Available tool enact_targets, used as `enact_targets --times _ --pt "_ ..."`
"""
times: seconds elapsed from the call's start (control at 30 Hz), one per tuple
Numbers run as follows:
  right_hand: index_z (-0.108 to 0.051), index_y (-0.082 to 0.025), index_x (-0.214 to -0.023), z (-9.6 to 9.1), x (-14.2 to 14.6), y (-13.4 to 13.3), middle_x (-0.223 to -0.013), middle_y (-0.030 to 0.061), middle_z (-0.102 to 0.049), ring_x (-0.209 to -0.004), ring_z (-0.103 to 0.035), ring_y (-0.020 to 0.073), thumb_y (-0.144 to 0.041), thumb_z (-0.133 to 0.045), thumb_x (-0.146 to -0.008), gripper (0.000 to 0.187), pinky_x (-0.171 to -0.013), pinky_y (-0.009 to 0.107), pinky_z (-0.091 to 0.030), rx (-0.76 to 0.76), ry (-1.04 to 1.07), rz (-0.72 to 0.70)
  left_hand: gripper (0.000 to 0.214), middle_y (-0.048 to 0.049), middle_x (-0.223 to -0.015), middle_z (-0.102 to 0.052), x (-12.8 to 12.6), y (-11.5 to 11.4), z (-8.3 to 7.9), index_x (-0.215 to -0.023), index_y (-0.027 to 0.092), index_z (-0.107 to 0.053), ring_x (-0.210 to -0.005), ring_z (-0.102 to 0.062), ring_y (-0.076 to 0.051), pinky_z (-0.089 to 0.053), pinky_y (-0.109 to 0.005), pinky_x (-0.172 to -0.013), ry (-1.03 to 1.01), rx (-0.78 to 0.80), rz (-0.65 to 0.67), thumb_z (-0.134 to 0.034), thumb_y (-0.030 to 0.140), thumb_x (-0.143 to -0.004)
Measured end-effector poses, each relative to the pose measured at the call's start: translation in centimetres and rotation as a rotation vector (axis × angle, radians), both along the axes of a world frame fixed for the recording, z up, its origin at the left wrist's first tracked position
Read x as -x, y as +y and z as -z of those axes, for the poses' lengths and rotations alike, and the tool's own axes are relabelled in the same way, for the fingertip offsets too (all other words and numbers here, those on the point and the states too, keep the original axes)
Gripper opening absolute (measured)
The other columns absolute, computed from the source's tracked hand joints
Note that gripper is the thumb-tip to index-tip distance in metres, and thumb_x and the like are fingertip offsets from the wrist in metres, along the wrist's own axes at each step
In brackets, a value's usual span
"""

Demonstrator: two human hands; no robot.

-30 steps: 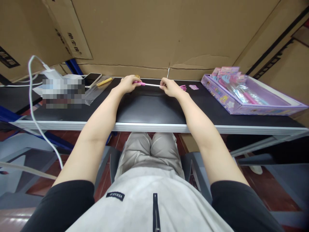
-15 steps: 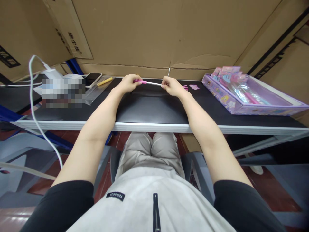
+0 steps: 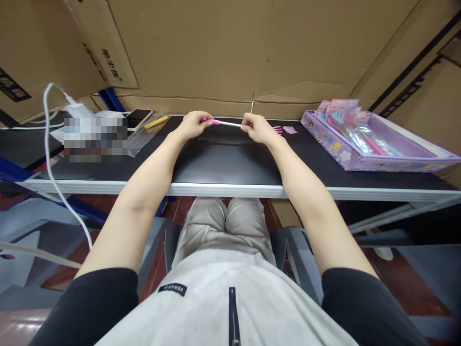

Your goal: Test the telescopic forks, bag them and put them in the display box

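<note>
Held level across both hands, above the far part of the black table, is a back scratcher (image 3: 228, 124) with a pink handle and a thin silver rod. Its pink prongs (image 3: 277, 129) poke out beyond my right wrist. My left hand (image 3: 193, 124) is closed around the pink handle, which shows past the thumb and fingertips. Thumb and fingers of my right hand (image 3: 255, 127) pinch the silver rod near the clawed end. The part of the rod behind my right hand is hidden.
A purple display box (image 3: 396, 165) with bagged pink and blue items stands on the right. A pink paper scrap (image 3: 290, 129) lies near my right hand. At left are a clear bag (image 3: 139, 139) with a yellow stick, a phone (image 3: 139, 118) and a white cable (image 3: 48, 144). Cardboard (image 3: 216, 57) walls the back.
Both hands keep their grip on the back scratcher and have hardly moved. The silver rod between them looks about the same length.
</note>
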State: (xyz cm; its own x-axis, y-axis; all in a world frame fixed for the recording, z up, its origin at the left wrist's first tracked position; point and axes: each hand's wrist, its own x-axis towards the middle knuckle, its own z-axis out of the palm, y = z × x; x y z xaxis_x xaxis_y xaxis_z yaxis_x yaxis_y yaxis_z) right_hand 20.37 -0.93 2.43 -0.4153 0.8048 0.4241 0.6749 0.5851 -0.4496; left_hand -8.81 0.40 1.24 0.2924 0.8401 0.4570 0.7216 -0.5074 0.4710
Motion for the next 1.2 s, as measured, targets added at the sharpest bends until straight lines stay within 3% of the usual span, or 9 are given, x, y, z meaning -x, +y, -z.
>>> enact_targets --times 0.27,0.6,0.9,1.03,1.2 --pt "-0.058 -0.024 -0.084 -0.4 0.1 -0.4 -0.086 0.0049 -0.066 -0.094 -0.063 0.0256 -0.025 -0.072 -0.099 0.020 -0.098 0.046 -0.054 0.008 -0.015 0.025 0.029 -0.0085 -0.116 -0.079 -0.5 -0.9 -0.6 -0.125 0.025 -0.081 -0.112 -0.065 -0.027 -0.049 -0.039 -0.102 0.061 0.011 -0.051 -0.065 0.032 -0.101" --pt "-0.061 -0.024 -0.087 -0.3 1.0 -0.7 -0.089 0.0063 -0.069 -0.094 -0.064 0.0264 -0.032 -0.071 -0.099 0.017 -0.096 0.045 -0.054 -0.015 -0.020 0.022 0.032 -0.0099 -0.122 -0.080 -1.6 -2.0 -1.2 -0.127 0.025 -0.081 -0.114 -0.067 -0.029 -0.048 -0.041 -0.105 0.093 0.010 -0.048 -0.063 0.032 -0.101" --pt "-0.064 -0.025 -0.094 -0.3 1.3 -0.9 -0.089 0.0070 -0.069 -0.093 -0.063 0.0278 -0.042 -0.071 -0.101 0.020 -0.096 0.045 -0.054 -0.057 -0.015 0.023 0.031 -0.0093 -0.117 -0.080 -2.3 -2.4 -1.4 -0.126 0.025 -0.081 -0.117 -0.065 -0.030 -0.047 -0.042 -0.106 0.082 -0.012 -0.048 -0.063 0.029 -0.101" --pt "-0.063 -0.025 -0.092 -0.1 1.3 -0.7 -0.091 0.0071 -0.070 -0.093 -0.064 0.0275 -0.037 -0.068 -0.102 0.017 -0.096 0.045 -0.053 -0.051 -0.018 0.030 0.030 -0.0091 -0.117 -0.079 -2.4 -2.5 -1.4 -0.125 0.025 -0.081 -0.116 -0.065 -0.029 -0.047 -0.041 -0.105 0.084 -0.009 -0.043 -0.063 0.030 -0.102" --pt "-0.062 -0.025 -0.094 0.5 1.5 -0.2 -0.093 0.0069 -0.071 -0.095 -0.065 0.0274 -0.036 -0.068 -0.103 0.014 -0.097 0.044 -0.054 -0.017 -0.050 0.002 0.026 -0.0056 -0.099 -0.075 -1.5 -1.5 -0.7 -0.118 0.025 -0.081 -0.102 -0.064 -0.026 -0.049 -0.038 -0.098 0.095 0.041 -0.006 -0.065 0.035 -0.100"
